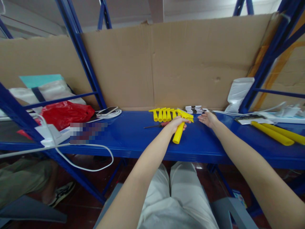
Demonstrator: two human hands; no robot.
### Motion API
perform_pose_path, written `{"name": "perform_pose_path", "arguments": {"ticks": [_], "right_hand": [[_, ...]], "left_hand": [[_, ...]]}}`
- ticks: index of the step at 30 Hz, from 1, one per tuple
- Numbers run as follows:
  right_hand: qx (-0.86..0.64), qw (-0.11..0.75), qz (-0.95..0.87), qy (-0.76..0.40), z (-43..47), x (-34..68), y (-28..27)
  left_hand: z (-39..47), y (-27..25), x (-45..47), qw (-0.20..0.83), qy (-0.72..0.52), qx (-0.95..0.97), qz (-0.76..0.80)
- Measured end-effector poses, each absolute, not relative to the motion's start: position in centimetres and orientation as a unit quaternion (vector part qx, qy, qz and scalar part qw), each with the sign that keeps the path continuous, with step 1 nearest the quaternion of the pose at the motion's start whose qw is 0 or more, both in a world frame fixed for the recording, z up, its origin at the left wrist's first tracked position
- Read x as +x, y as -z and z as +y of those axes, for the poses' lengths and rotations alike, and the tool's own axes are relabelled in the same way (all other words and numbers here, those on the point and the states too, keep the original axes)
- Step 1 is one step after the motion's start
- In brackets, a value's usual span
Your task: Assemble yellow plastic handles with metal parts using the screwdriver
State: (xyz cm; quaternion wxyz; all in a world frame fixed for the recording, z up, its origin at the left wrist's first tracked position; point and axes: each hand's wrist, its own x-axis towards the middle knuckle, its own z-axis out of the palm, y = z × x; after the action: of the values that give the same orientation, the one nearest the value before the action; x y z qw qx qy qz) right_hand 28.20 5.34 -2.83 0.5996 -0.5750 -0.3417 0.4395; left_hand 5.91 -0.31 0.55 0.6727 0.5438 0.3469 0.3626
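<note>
My left hand [178, 123] is wrapped round a yellow T-shaped plastic tool [178, 133], whose hollow tube handle points toward me. Its wide head is at the far side, partly behind my fingers. My right hand [208, 119] is open, its fingers stretched toward the left, just in front of a small stack of white-and-black strips [193, 109]. Nothing shows in its palm. Behind my left hand stands a row of several similar yellow T-shaped pieces [164, 115]. A screwdriver [153, 127] with a reddish handle lies next to my left hand, its grip partly covered.
The blue shelf [133, 136] is backed by cardboard [186, 63]. Two long yellow tubes [274, 133] and a white plastic bag [239, 93] lie at the right. On the left are a phone [108, 110], a red bag [66, 114], a power strip [57, 133] and a looping white cable [95, 170].
</note>
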Motion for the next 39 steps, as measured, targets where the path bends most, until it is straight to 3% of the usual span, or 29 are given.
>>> {"name": "perform_pose_path", "arguments": {"ticks": [16,25,39], "right_hand": [[-0.537,0.571,-0.444,-0.434,1.2,22.6,-0.2],[-0.505,0.459,-0.568,-0.46,0.8,21.3,0.8],[-0.459,0.374,-0.757,-0.277,1.4,17.5,2.8]], "left_hand": [[-0.7,-1.1,5.9,0.677,-0.376,0.524,0.354],[0.1,-1.4,5.7,0.703,-0.472,0.402,0.349],[0.8,-1.5,5.6,0.704,-0.548,0.299,0.339]]}}
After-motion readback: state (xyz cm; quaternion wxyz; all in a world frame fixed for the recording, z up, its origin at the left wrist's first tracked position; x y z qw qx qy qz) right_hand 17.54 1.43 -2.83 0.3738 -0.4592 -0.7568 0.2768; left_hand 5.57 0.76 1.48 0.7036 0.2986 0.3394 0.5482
